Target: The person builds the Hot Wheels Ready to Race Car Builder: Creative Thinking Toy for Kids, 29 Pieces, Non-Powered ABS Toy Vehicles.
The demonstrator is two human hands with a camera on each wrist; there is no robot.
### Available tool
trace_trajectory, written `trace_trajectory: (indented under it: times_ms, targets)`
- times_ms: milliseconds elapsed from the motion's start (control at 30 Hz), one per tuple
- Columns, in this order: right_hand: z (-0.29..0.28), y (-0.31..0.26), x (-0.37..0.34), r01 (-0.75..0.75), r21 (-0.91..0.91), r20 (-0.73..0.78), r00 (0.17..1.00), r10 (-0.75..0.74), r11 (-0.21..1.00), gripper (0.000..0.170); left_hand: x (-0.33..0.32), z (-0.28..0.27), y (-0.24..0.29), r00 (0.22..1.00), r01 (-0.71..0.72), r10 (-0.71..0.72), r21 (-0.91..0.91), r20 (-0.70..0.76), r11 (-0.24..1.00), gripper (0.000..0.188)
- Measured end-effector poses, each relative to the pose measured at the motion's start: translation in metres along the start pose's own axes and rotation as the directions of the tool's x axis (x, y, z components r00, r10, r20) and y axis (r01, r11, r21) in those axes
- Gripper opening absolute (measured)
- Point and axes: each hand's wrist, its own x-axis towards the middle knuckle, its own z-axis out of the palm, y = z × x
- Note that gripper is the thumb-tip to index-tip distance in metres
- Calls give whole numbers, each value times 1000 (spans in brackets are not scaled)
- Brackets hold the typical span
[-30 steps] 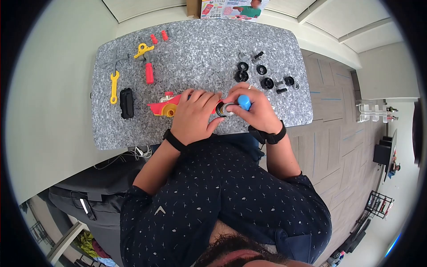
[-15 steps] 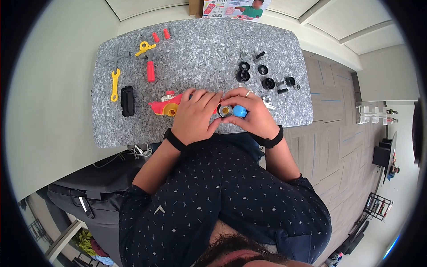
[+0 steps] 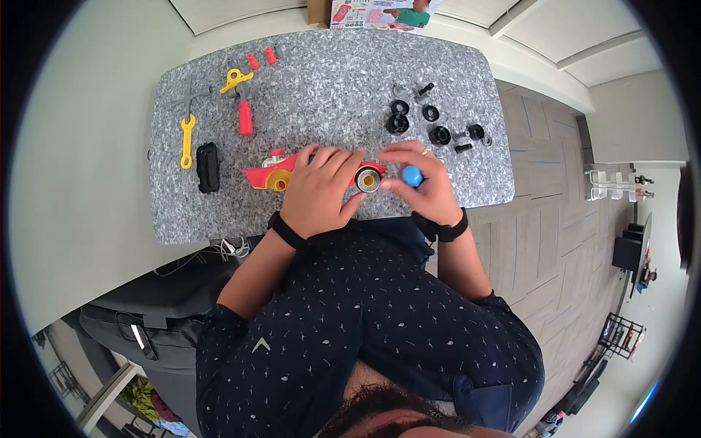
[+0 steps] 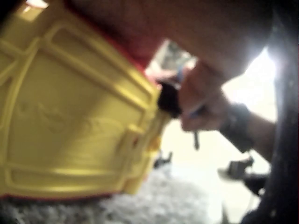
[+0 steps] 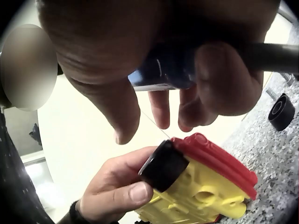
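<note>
A red and yellow toy car [image 3: 257, 177] lies tipped on its side at the table's near edge. My left hand [image 3: 320, 188] grips it across the body, thumb near the wheel end. Its yellow underside [image 4: 79, 121] fills much of the left wrist view. A black wheel [image 3: 368, 180] with a grey ring and yellow centre sits at the car's right end. Just right of it is my right hand [image 3: 432, 191], its thumb and index finger spread. Its other fingers curl round a blue-handled screwdriver [image 3: 412, 175], whose grey shaft [image 5: 275, 57] shows in the right wrist view.
Black wheels [image 3: 398, 124], rings and small bolts lie at the table's right. On the left are a yellow wrench [image 3: 187, 142], a red-handled hammer [image 3: 245, 118], a black part [image 3: 208, 168] and red pieces [image 3: 270, 56]. A printed box [image 3: 380, 14] stands behind the table.
My right hand has moved right, off the wheel, with the screwdriver still in it, uncovering the wheel's grey and yellow face. The left hand and car have stayed in place.
</note>
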Motion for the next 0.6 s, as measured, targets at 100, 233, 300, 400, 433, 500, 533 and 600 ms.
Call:
trace_trajectory:
  times_ms: [100, 233, 300, 400, 433, 500, 533, 600]
  targets:
    - [-11, 19, -6, -70, -178, -94, 994, 54, 982, 36, -1, 0, 0, 1000, 2, -2, 8, 5, 1000, 74]
    - [-28, 41, -16, -186, -342, -165, 977, 136, 921, 30, 1, 0, 0, 1000, 10, -10, 5, 21, 1000, 74]
    - [-34, 46, -17, -221, -378, -171, 971, 167, 899, 29, 0, 0, 0, 1000, 15, -16, 6, 21, 1000, 73]
    - [-39, 49, -12, -233, -425, -167, 970, 177, 875, 32, 0, 2, 0, 1000, 14, -14, 14, 16, 1000, 73]
    - [-39, 51, -10, -230, -437, -169, 971, 172, 869, 34, 0, 2, 0, 1000, 17, -17, 16, 18, 1000, 73]
    - [-35, 60, -1, -223, -494, -198, 970, 142, 841, 39, 0, 2, 1, 1000, 20, -20, 21, 16, 1000, 72]
    - [-30, 67, 4, -223, -536, -226, 967, 117, 814, 42, 0, 3, 1, 1000, 19, -20, 23, 13, 1000, 72]
    - [-25, 80, 19, -263, -588, -277, 954, 115, 765, 46, 0, 3, 1, 1000, 20, -20, 18, 13, 1000, 72]
